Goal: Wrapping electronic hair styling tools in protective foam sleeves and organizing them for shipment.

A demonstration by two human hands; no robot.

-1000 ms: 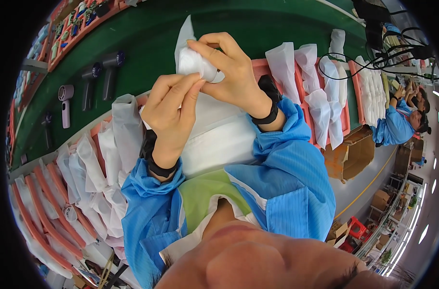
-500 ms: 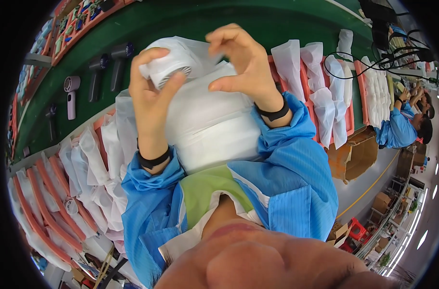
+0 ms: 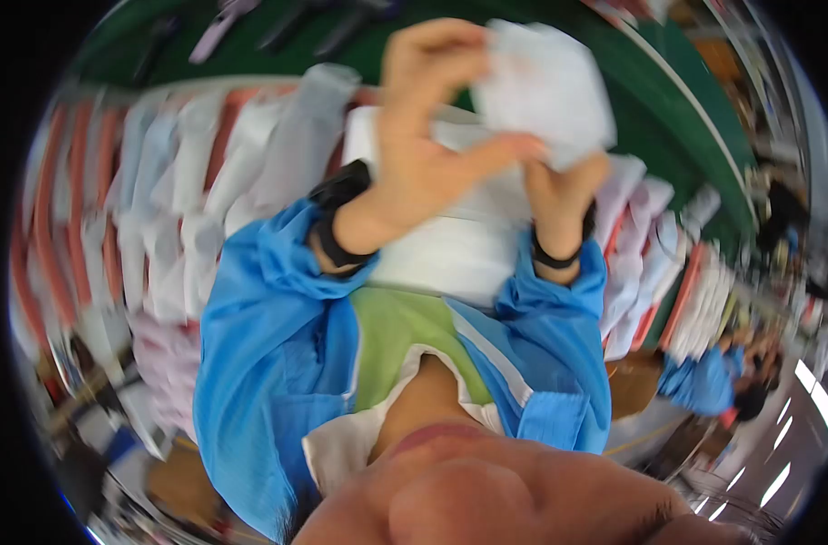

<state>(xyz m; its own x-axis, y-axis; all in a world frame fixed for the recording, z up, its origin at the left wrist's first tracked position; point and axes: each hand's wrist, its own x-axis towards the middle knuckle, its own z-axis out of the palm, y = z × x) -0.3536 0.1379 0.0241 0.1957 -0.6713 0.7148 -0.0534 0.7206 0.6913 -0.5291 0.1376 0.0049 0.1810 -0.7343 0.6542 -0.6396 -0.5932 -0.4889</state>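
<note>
A handheld fan in a thin white wrap [image 3: 545,91] is held up in front of me, smeared by motion. My left hand [image 3: 432,136] grips its left side, fingertips at the upper edge and thumb along the lower edge. My right hand [image 3: 564,195] holds it from below, thumb at the near edge; its other fingers are hidden behind the wrap. Under my forearms lies a pile of flat white packing sheets or sleeves [image 3: 441,254], close against my front.
Pink trays with white-wrapped pieces [image 3: 241,154] stand at left; more wrapped pieces [image 3: 627,245] lie at right. An unwrapped lilac handheld fan [image 3: 221,27] and dark ones [image 3: 355,23] lie on the green worktop [image 3: 87,54]. A co-worker in blue [image 3: 700,381] sits far right.
The view has turned. Both hands and the wrapped fan have moved right. My right hand, apart from the fan before, now holds it from below; its grille no longer shows.
</note>
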